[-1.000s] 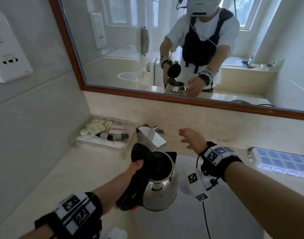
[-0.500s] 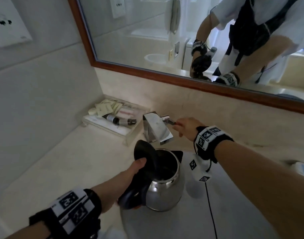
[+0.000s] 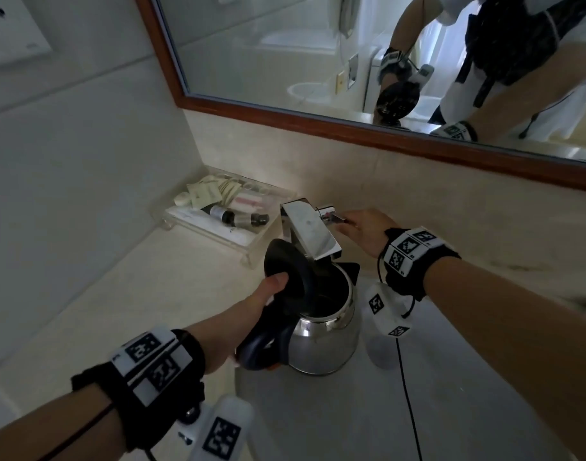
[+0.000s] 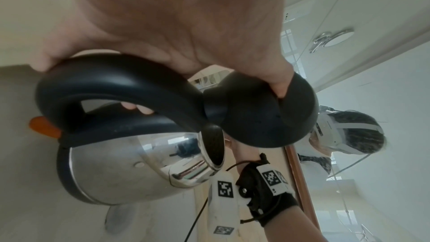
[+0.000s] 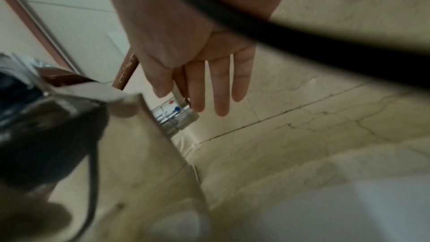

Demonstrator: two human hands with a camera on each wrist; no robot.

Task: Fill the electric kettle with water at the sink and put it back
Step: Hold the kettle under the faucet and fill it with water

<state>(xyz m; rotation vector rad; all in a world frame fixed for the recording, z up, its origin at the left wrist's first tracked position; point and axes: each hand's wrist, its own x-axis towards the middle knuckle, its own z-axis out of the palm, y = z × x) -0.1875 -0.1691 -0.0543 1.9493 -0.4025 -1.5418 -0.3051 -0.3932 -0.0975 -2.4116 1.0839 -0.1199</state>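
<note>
A stainless-steel kettle [image 3: 325,341] [image 4: 130,163] with a black handle hangs over the sink basin [image 3: 335,424], its mouth right under the square chrome faucet spout [image 3: 310,229]. My left hand [image 3: 265,301] [image 4: 163,25] grips the handle, and its thumb holds the black lid [image 3: 285,271] [image 4: 267,115] tipped open. My right hand [image 3: 358,224] [image 5: 184,87] is at the faucet lever [image 3: 331,216] [image 5: 180,97], pinching it between thumb and index finger, the other fingers straight. I see no water running from the spout.
A clear tray of toiletries [image 3: 225,211] sits on the beige counter [image 3: 135,311] left of the faucet. A wood-framed mirror [image 3: 351,124] runs along the wall behind. A wall socket [image 3: 9,38] is high on the left wall.
My right hand has moved from above the basin to the faucet lever and taken hold of it. The kettle has come in under the spout, still held by the left hand.
</note>
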